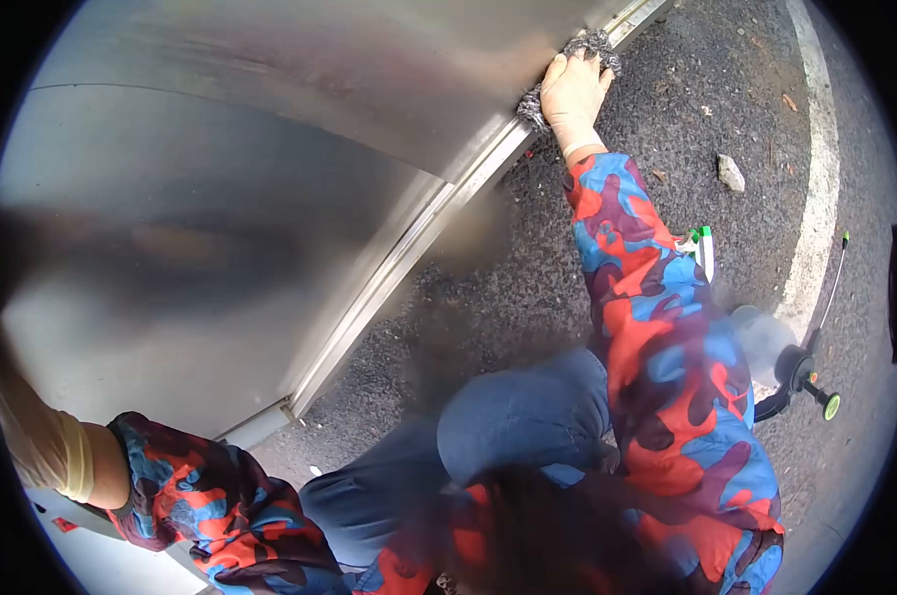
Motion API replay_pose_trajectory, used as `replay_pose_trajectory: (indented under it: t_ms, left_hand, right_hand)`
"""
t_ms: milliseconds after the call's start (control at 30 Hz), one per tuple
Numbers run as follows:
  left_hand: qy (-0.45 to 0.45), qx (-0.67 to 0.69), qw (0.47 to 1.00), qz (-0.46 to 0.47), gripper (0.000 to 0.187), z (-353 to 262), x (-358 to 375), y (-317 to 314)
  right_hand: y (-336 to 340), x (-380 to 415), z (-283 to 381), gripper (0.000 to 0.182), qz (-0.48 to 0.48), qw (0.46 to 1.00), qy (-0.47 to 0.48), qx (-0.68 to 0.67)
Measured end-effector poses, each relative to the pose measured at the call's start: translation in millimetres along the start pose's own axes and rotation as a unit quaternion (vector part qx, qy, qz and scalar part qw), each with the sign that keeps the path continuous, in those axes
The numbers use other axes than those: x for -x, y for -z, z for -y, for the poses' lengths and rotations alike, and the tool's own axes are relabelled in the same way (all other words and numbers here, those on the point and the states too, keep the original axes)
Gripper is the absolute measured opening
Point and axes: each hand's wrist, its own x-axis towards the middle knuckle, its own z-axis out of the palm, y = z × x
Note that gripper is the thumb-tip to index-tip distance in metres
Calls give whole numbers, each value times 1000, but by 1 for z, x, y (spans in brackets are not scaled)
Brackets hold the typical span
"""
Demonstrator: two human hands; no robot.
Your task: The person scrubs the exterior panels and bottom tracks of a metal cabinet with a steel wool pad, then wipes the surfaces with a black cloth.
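Observation:
A large metal panel (221, 248) with a pale edge strip (409, 253) fills the upper left. At the strip's upper end, my right hand (572, 94) presses a grey, shaggy cloth (592, 45) against the edge, fingers wrapped over it. The cloth sticks out on both sides of the hand. My left hand (27, 426), in a thin, light glove, is at the far left beside the panel; its fingers are lost in blur and the dark rim of the view.
Asphalt with a white painted line (815, 169) lies at the right. On it are a stone (731, 174), a green-and-white spray bottle top (704, 253) and a translucent sprayer (766, 342) with a wand (833, 288). My bent knees (518, 416) are below.

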Motion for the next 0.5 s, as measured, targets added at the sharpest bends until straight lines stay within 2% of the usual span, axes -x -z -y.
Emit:
replay_pose_trajectory:
  t_ms: [67, 133, 200, 233, 267, 300, 333, 400, 467, 500]
  left_hand:
    - [14, 75, 997, 7, 59, 0, 1, 1]
    - [-5, 66, 998, 6, 59, -2, 2, 1]
    - [65, 96, 993, 8, 59, -23, 1, 3]
    - [64, 97, 993, 12, 59, -13, 1, 2]
    - [-1, 80, 997, 5, 58, 6, -1, -2]
    - [-66, 62, 996, -6, 57, 9, -5, -4]
    - [-66, 63, 996, -8, 57, 7, -2, -3]
    - [-12, 69, 998, 9, 56, -16, 3, 1]
    - [-2, 67, 998, 17, 55, -7, 1, 3]
    - [6, 67, 997, 28, 55, -3, 0, 3]
  right_hand:
    - [-1, 7, 14, 49, 22, 996, -58, -59]
    - [-1, 40, 41, 46, -51, 987, -31, -149]
    - [15, 95, 72, 47, 64, 985, -39, -157]
    - [7, 134, 74, 49, 100, 982, 28, -156]
    - [13, 168, 94, 51, 129, 983, 12, -130]
    - [47, 179, 106, 54, 262, 952, 48, -150]
    - [77, 180, 119, 57, 372, 912, 7, -174]
    - [57, 199, 111, 56, 303, 931, 66, -193]
    - [38, 198, 99, 55, 169, 961, 106, -190]
    - [33, 184, 94, 55, 236, 960, 62, -135]
